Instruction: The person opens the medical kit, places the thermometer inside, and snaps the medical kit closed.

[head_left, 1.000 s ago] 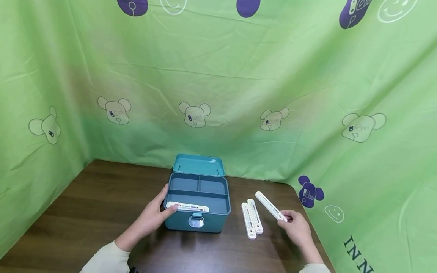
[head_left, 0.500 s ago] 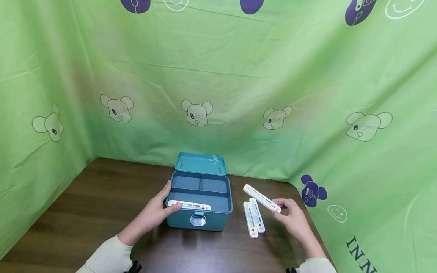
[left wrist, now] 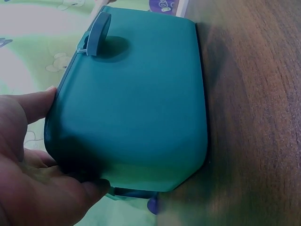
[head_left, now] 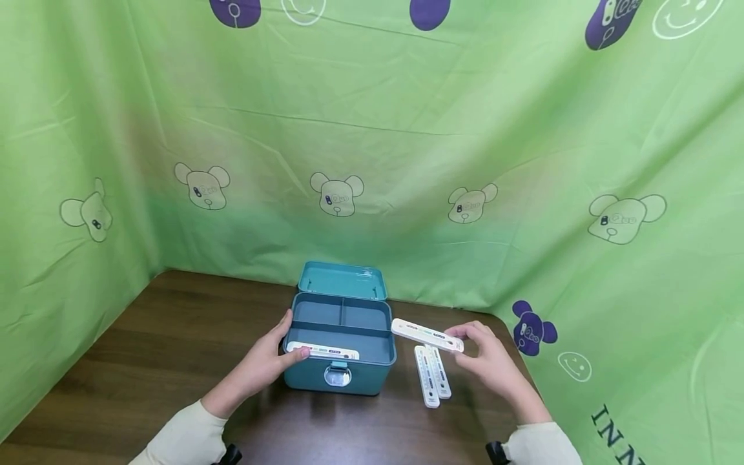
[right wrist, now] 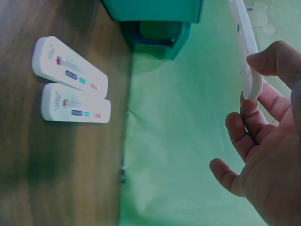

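A teal storage box (head_left: 363,378) stands on the table, its lid tipped back and its compartments exposed. My left hand (head_left: 261,365) grips the box's front left corner, thumb at the front rim and fingers along the side. Inside the front compartment lies a white strip-shaped thermometer (head_left: 334,352) against the front wall. My right hand (head_left: 491,365) pinches another white thermometer (head_left: 420,332) by its right end, between thumb and fingers. Its far end overlaps the box's right rim in the head view. Two more thermometers (right wrist: 73,70) lie side by side on the table, right of the box.
The box's opened lid (head_left: 343,281) leans at the back, near the green printed curtain (head_left: 407,252) around the table. Two smaller compartments (head_left: 316,313) sit behind the long front one. The brown wooden table (head_left: 192,323) extends to both sides.
My right hand has lifted the thermometer and moved it leftward to the box's right rim, turning it closer to level. The left hand keeps its grip on the box.
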Demonstrator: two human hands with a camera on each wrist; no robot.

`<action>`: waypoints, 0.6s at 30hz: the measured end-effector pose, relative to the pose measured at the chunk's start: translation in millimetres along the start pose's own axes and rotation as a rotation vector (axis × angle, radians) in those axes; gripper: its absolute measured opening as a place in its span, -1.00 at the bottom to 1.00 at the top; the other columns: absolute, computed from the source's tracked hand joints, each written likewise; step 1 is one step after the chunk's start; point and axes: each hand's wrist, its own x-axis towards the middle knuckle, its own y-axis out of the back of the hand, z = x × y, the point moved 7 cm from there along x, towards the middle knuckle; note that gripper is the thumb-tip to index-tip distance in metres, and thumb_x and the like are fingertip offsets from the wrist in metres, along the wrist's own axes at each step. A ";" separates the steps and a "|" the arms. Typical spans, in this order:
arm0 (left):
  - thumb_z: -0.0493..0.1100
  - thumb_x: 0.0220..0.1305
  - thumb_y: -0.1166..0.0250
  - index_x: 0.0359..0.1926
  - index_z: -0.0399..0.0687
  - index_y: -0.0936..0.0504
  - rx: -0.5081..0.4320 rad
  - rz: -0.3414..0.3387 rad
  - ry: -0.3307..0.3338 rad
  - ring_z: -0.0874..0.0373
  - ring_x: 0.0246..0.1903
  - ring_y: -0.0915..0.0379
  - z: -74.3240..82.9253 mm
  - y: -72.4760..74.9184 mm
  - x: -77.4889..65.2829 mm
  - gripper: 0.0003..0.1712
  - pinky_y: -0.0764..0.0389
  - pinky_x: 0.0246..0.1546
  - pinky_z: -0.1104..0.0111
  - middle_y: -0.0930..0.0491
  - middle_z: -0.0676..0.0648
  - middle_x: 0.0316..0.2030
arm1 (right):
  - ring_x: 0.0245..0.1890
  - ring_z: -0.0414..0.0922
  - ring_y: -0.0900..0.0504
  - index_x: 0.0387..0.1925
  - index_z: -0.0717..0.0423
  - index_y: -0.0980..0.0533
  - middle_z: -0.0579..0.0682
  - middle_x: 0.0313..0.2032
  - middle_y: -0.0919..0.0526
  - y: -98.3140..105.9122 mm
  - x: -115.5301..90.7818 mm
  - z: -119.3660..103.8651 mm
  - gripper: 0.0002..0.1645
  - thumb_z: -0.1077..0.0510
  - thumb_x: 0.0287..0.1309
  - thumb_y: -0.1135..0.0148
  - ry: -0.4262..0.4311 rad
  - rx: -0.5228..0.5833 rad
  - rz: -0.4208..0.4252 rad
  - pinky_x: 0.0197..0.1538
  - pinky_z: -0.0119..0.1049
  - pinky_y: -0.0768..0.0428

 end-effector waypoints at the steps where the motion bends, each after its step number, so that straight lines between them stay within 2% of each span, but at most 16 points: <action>1: 0.22 0.32 -0.38 0.63 -0.22 0.16 0.002 0.001 0.001 -0.14 0.60 0.22 0.0 -0.1 0.0 0.22 0.02 0.54 -0.11 0.17 -0.20 0.63 | 0.02 -0.11 -0.48 -0.03 -0.03 -0.67 -0.18 -0.11 -0.64 -0.5 1.9 -1.7 -0.52 0.35 -0.05 -0.44 0.006 -0.005 -0.011 0.15 -0.16 -0.39; 7: 0.23 0.32 -0.37 0.63 -0.22 0.16 0.011 0.001 0.014 -0.15 0.60 0.22 0.1 -1.0 -1.1 0.22 0.01 0.54 -0.12 0.16 -0.20 0.63 | 0.02 -0.06 -0.50 -0.05 -0.11 -0.68 -0.24 -0.14 -0.61 -5.3 13.1 -11.4 -0.53 0.31 -0.04 -0.45 0.029 -0.042 -0.081 0.17 0.05 -0.35; 18: 0.22 0.31 -0.38 0.63 -0.19 0.15 -0.004 0.001 0.030 -0.16 0.60 0.21 1.9 -0.1 -2.0 0.21 0.01 0.53 -0.13 0.15 -0.20 0.63 | -0.02 -0.09 -0.50 -0.14 -0.16 -0.67 -0.27 -0.17 -0.59 -18.8 37.7 -43.9 -0.62 0.26 -0.03 -0.47 0.119 -0.133 -0.191 0.12 0.00 -0.26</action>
